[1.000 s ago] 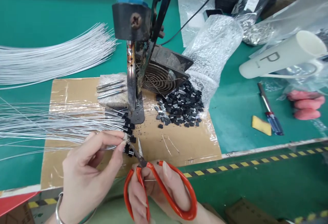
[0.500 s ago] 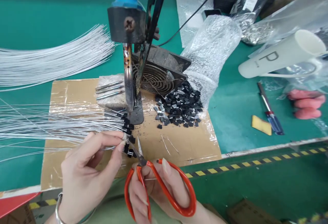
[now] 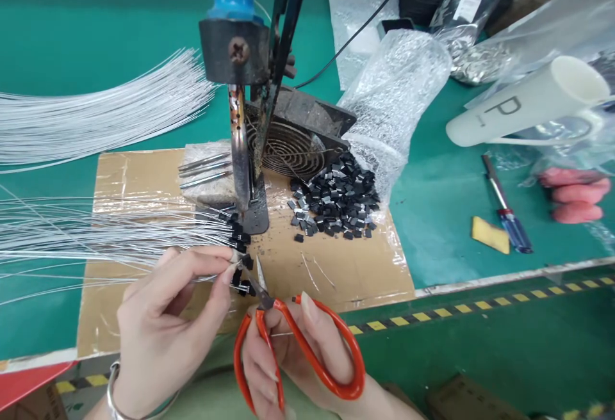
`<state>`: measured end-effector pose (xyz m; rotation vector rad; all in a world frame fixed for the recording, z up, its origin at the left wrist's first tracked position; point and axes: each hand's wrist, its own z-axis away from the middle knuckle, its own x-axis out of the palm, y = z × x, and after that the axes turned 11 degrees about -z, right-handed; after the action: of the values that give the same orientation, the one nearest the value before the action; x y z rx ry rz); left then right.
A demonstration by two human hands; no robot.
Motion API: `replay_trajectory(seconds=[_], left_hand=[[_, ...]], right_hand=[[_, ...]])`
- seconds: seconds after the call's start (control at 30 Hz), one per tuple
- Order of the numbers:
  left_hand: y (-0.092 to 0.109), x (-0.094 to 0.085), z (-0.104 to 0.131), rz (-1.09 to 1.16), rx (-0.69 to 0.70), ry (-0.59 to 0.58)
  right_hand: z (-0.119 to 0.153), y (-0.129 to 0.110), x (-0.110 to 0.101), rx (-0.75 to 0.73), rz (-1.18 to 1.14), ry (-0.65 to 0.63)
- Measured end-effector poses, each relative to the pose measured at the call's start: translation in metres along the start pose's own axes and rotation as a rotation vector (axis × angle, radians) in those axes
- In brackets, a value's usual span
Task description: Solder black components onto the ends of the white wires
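Observation:
My left hand (image 3: 175, 314) pinches one thin wire close to its black connector (image 3: 246, 262), thumb and forefinger together. In my right hand (image 3: 302, 359) are red-handled scissors (image 3: 353, 349), their blades parted, with one blade tip close to my left fingertips. A row of wires (image 3: 144, 231) ending in black connectors lies on the cardboard (image 3: 336, 285). Above it hangs the tip of a soldering iron (image 3: 240, 170) held in a stand. A heap of loose black connectors (image 3: 341, 199) is to the right.
Behind the iron sits a small fan (image 3: 288, 148). A bundle of white wires (image 3: 106, 119) lies at the left. To the right are bubble wrap (image 3: 398, 87), a white mug (image 3: 528, 103), a screwdriver (image 3: 509, 215), a yellow sponge (image 3: 490, 234) and pink lumps (image 3: 576, 196).
Both hands keep nearly the same pose and grip. The whole view has shifted very slightly, with the iron a little further left.

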<state>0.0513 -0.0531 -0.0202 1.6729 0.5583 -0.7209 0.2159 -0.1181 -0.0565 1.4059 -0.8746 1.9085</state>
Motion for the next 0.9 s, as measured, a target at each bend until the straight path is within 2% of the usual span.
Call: replay_trajectory(seconds=[0.2,0.47,0.73,0.83,0.9], left_hand=[[-0.003,0.002,0.002,-0.041,0.070,0.035],[-0.004,0.009,-0.005,-0.135,0.263,0.148],[-0.008,0.020,-0.004,-0.112,0.221,0.113],[-0.007,0.020,-0.004,-0.084,0.144,0.078],[-0.006,0.018,-0.004,-0.034,0.062,0.036]], right_hand=[[-0.001,-0.003,0.004,-0.005,-0.005,0.003],[-0.005,-0.005,0.009,-0.004,-0.027,0.108],[-0.005,-0.012,0.018,-0.025,0.011,0.274],[-0.006,-0.011,0.017,-0.034,0.038,0.295],[-0.005,-0.009,0.013,-0.022,0.023,0.260]])
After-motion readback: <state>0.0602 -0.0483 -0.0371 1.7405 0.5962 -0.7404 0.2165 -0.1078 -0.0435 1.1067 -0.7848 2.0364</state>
